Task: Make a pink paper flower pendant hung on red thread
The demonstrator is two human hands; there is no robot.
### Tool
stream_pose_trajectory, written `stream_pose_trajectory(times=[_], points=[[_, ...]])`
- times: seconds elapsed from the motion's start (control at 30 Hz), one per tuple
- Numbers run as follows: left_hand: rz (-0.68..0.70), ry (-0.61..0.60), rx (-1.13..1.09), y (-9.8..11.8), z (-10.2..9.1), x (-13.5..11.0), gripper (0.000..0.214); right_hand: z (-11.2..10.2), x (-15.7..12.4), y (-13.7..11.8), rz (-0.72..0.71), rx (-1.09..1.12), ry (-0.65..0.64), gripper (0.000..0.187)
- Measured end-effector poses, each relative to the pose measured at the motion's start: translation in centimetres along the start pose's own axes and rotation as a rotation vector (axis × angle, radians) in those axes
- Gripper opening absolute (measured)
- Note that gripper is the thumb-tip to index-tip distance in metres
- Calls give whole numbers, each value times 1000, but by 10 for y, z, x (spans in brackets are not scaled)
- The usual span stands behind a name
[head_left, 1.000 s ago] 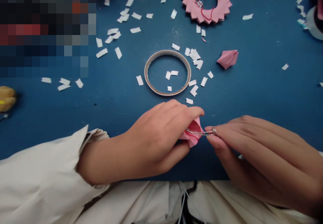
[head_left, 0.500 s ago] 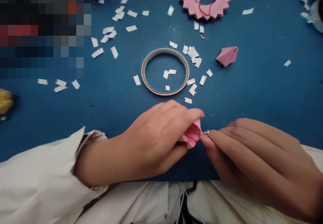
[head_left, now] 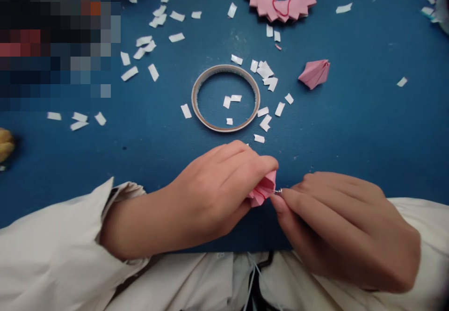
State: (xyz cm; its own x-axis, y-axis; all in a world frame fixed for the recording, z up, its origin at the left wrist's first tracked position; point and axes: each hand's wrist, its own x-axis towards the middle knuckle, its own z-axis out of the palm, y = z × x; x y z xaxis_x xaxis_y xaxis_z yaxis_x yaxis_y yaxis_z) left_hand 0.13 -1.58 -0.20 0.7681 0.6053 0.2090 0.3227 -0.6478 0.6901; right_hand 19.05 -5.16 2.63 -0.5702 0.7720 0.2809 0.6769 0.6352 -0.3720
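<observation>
My left hand [head_left: 213,189] is closed around a pink folded-paper piece [head_left: 264,190], whose open, pleated end faces right. Red thread shows inside the fold. The thumb and forefinger of my right hand [head_left: 336,227] pinch a small shiny metal piece [head_left: 278,191] right at the paper's mouth. A thin pale line runs from it into the fold; its exact kind is too small to make out. My left fingers hide the rest of the paper.
Beyond my hands lies a tape ring [head_left: 194,98] amid several white paper scraps [head_left: 265,69]. Farther off are another pink folded piece [head_left: 315,74] and a pink pleated paper ring [head_left: 257,0] with red thread. Something yellow [head_left: 5,145] sits at the left edge of the blue table [head_left: 368,128].
My right hand has shifted slightly left and down, its wrist and sleeve now more in view. The metal piece stays pinched at the paper's mouth. The whole view has shifted slightly.
</observation>
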Motion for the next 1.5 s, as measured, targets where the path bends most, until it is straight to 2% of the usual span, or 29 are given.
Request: stream_pose_trajectory(times=[0.23, 0.37, 0.57, 0.7, 0.77, 0.87, 1.33, 1.5], points=[[-53, 13, -116, 1, 1, -1, 22, 6, 0, -5, 162, 90, 17, 29], [-57, -2, -133, 0, 2, 0, 20, 6, -1, -2, 68, 68, -22, 29], [-72, -21, -105, 1, 1, -1, 26, 0, -1, -1, 28, 74, -23, 31], [-99, -18, -88, 1, 0, -1, 28, -3, 1, -2, 37, 55, 17, 31], [-106, -8, -81, 1, 0, -2, 29, -2, 0, -1, 34, 53, -7, 32], [-82, -14, -91, 1, 1, -1, 30, 1, -1, 0, 31, 62, -40, 33], [-23, 3, -65, -1, 3, 0, 25, 10, -3, -3, 69, 73, -25, 32], [-61, -36, 49, 4, -5, 2, 28, 15, -2, 0, 49, -22, -36, 33]])
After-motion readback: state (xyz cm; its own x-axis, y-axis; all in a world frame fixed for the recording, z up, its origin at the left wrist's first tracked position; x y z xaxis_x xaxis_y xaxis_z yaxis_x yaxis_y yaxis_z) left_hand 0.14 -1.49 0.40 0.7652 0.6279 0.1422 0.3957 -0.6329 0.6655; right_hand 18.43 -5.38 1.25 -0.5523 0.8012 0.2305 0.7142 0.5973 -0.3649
